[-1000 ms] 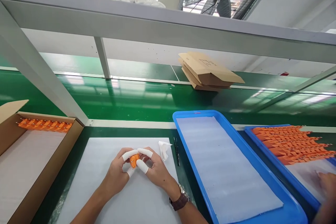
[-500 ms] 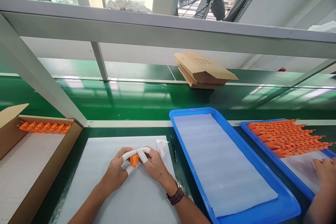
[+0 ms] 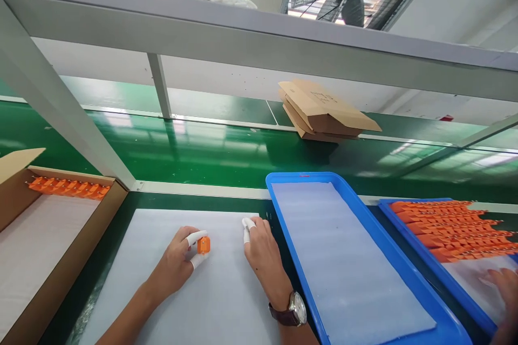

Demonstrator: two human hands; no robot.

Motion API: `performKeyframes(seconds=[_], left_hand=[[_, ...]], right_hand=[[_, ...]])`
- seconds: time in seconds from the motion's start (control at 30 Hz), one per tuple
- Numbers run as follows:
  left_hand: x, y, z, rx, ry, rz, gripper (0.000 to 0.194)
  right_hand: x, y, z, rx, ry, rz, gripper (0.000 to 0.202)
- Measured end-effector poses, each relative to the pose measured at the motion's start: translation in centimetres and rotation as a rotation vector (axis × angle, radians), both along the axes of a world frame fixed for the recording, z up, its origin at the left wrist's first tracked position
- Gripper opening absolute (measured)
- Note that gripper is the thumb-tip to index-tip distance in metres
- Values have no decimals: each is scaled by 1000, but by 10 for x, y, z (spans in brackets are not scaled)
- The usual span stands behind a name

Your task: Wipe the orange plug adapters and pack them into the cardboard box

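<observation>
Over the white sheet (image 3: 218, 302), my left hand (image 3: 175, 261) grips a small orange part (image 3: 203, 245) between thumb and forefinger, both in white finger covers. My right hand (image 3: 263, 250), with a watch at the wrist, is apart from it at the sheet's upper right. Its covered fingertips are pinched together where the white tissue lay; the tissue can hardly be told from the finger covers.
A cardboard box (image 3: 87, 232) at left holds a row of orange parts. Right of the sheet is a blue tray (image 3: 299, 264) with a white liner. Another blue tray (image 3: 429, 275) holds several orange rows, beside another person's hand (image 3: 505, 285). Paper bags (image 3: 327, 108) lie behind.
My right hand has left the orange part and moved right to the tissue's spot. My left hand still holds the part, now turned. The view has tilted slightly.
</observation>
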State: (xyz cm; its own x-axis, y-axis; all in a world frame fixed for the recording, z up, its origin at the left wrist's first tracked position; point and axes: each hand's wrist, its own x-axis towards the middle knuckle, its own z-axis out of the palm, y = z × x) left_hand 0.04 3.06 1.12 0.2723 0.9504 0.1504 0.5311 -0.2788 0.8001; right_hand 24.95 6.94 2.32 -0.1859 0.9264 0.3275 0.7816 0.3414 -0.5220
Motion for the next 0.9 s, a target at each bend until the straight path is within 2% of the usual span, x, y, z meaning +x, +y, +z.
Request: performKeyframes(seconds=[0.1, 0.23, 0.33, 0.4, 0.53, 0.6, 0.7, 0.8, 0.9], left_hand=[[0, 1, 1, -29, -12, -14, 40], [1, 3, 2, -44, 19, -29, 40], [1, 4, 1, -57, 15, -37, 37], [1, 4, 0, -72, 5, -27, 34], [1, 4, -1, -92, 4, -9, 35], [1, 4, 0, -94, 3, -9, 35], [1, 4, 2, -95, -12, -17, 32], [0, 4, 3, -101, -13, -34, 33], [0, 3, 3, -104, -6, -25, 36]], right_hand=[[-13, -4, 3, -135, 141, 183, 49], [-38, -13, 8, -193, 363, 336, 49], [-40, -15, 8, -224, 364, 404, 60], [-35, -14, 10, -254, 309, 447, 58], [-23, -9, 13, -196, 254, 362, 44], [-24, -8, 10, -150, 267, 361, 49], [-29, -8, 2, -113, 250, 451, 62], [-31, -6, -6, -39, 176, 373, 64], [-30, -5, -5, -19, 234, 295, 60]])
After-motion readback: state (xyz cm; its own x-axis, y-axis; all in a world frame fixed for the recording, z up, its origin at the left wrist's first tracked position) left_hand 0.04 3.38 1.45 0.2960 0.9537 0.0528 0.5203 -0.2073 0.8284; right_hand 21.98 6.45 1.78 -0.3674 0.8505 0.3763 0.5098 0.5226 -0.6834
